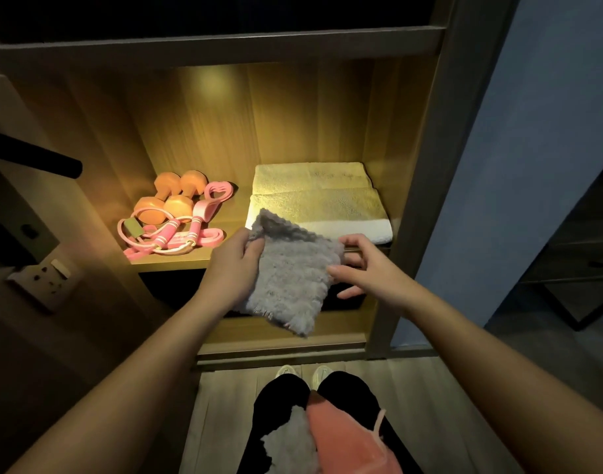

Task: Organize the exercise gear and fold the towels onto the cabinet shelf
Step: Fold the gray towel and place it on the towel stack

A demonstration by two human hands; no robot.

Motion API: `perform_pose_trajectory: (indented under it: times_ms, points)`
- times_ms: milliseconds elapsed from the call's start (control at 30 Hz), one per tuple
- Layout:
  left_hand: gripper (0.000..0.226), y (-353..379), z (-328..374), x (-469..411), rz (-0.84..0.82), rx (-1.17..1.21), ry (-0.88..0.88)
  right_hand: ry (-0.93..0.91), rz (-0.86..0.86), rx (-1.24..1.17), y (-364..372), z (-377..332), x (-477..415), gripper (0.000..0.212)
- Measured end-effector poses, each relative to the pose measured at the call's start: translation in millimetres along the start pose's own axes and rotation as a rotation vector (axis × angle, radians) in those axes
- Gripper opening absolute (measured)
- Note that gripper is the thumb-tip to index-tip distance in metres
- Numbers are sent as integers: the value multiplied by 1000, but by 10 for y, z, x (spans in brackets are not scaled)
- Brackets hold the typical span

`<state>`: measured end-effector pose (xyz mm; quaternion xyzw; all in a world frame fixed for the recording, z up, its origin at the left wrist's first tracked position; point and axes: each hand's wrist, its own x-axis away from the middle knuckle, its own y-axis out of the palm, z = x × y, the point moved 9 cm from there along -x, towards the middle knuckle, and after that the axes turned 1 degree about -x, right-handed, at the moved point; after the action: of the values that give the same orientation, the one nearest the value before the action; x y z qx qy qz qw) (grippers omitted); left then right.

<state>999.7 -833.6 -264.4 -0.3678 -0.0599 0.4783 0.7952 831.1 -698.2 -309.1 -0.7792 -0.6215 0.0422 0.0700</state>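
Left hand (235,258) and right hand (368,271) both pinch one grey towel (293,278); shelf (177,260) holds two dumbbells (181,205), one folded towel (317,200)

Bare arms outstretched, left hand (236,261) gripping grey towel (289,271), right hand (365,268) pinching its edge
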Motion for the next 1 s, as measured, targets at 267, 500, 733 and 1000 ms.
perform_pose_trajectory:
  times_ms: [267, 500, 733, 1000]
  points:
    - [31, 317, -389, -39, 54, 319, -473, 77, 62, -270, 553, 466, 46, 116]
    - [39, 417, -430, -10, 136, 484, -583, 23, 486, -212, 515, 456, 16, 71]
    - [30, 255, -480, 96, 326, 419, -521, 157, 677, -114, 321, 531, -19, 36]
    - [33, 252, -505, 177, 317, 370, -436, 310, 529, -465, 516, 836, -46, 18]
